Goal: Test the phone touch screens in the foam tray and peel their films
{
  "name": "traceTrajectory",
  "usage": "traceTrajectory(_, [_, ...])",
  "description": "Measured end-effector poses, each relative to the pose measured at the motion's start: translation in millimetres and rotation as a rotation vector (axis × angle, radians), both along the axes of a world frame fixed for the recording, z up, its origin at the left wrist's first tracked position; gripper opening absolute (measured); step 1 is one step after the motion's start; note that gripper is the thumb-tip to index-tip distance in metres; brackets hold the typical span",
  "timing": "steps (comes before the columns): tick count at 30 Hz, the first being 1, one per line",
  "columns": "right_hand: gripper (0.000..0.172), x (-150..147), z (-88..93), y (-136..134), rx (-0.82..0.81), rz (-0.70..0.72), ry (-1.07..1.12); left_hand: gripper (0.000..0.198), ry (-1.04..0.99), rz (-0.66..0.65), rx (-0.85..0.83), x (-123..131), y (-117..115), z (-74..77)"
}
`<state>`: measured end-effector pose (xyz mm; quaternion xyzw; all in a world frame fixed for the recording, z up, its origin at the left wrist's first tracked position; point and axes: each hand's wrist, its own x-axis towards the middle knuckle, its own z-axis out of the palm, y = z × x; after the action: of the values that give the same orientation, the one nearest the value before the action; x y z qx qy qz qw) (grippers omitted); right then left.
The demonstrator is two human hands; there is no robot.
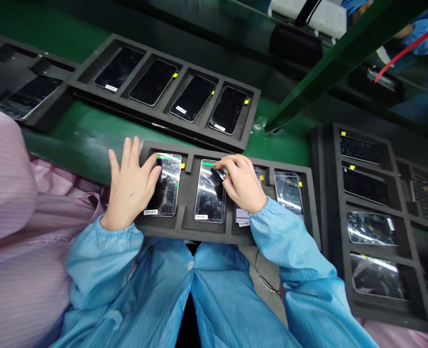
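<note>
In front of me lies a dark foam tray (163, 229) with several phones in its slots, their screens lit in part. My left hand (129, 183) is spread open over the tray's left end, its index fingertip at the upper edge of the leftmost phone (168, 186). My right hand (241, 181) holds nothing; its index finger reaches the upper right of the second phone (210, 193), with the thumb apart below it. That hand and its sleeve partly hide the third phone (242, 216). A fourth-slot phone (288, 191) shows lines of text beside a yellow tab.
Behind, another foam tray (248, 137) holds several dark phones. More stacked trays (422, 309) with phones stand at the right, and one (60, 111) at the far left. A green post (330, 72) slants over the green bench. A person in a pink sleeve (7, 193) is close on my left.
</note>
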<state>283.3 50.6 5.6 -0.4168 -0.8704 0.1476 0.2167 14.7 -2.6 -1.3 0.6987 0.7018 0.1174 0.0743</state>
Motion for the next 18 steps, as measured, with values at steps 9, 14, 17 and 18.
traceTrajectory(9, [0.038,3,0.3,-2,-0.002,0.006,0.022,0.055,0.056,-0.161,-0.011,17,11,-8.7])
traceTrajectory(14, [0.037,5,0.5,-3,-0.004,0.010,0.035,0.055,0.069,-0.223,-0.019,23,12,-10.1])
traceTrajectory(17, [0.038,5,1.2,-3,-0.013,0.004,0.031,0.055,0.057,-0.275,-0.041,23,12,-10.8])
traceTrajectory(18, [0.037,5,1.4,-3,-0.015,0.002,0.031,0.055,0.050,-0.274,-0.041,23,12,-10.2])
